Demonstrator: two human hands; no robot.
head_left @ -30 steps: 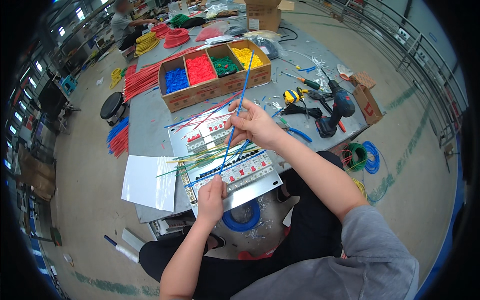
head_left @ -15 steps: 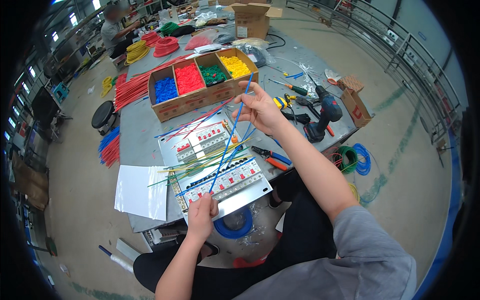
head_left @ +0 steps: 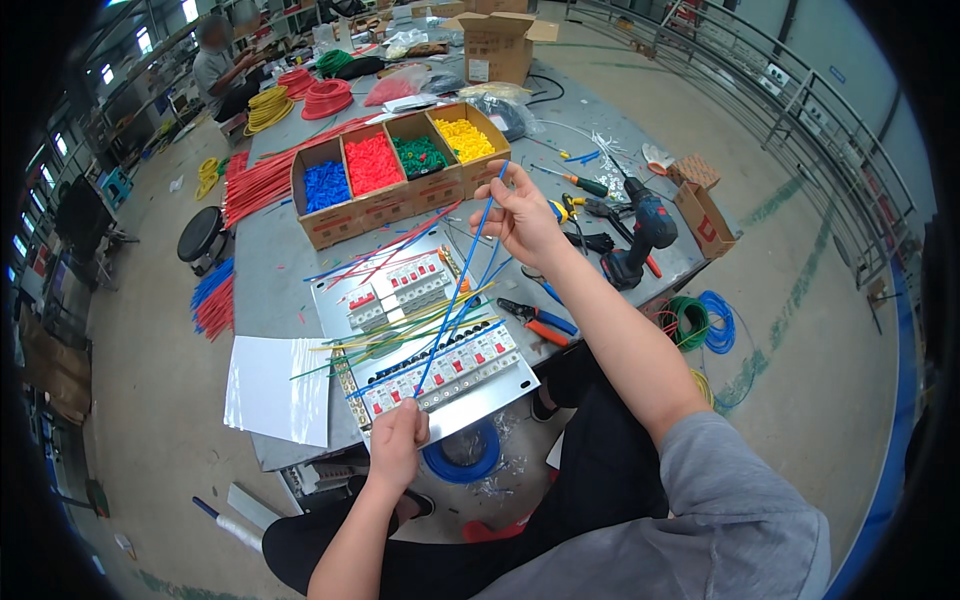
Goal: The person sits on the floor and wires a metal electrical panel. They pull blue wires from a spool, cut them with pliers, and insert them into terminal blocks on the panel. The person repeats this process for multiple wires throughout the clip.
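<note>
One blue wire [head_left: 455, 295] stretched taut over the breaker panel [head_left: 425, 345] on the gray table [head_left: 270, 270], pinched both ends: left hand [head_left: 397, 440] fisted on the low end, right hand [head_left: 525, 215] fingertips up top. Looks light & springy w/ slick insulation, so prob best gripped near the tips. Pliers [head_left: 535, 320], drill [head_left: 640, 235] close by

Workshop hall with a grey-beige concrete floor [head_left: 150, 420] carrying worn green painted lines [head_left: 770, 350] and a blue strip along the right rim. A grey metal railing [head_left: 800, 110] runs along the upper right, and bright windows [head_left: 150, 40] line the upper left above shelving. A grey table [head_left: 270, 290] fills the centre; a round black stool [head_left: 203, 235] stands at its left, and a person [head_left: 222, 68] sits at the far end.
</note>
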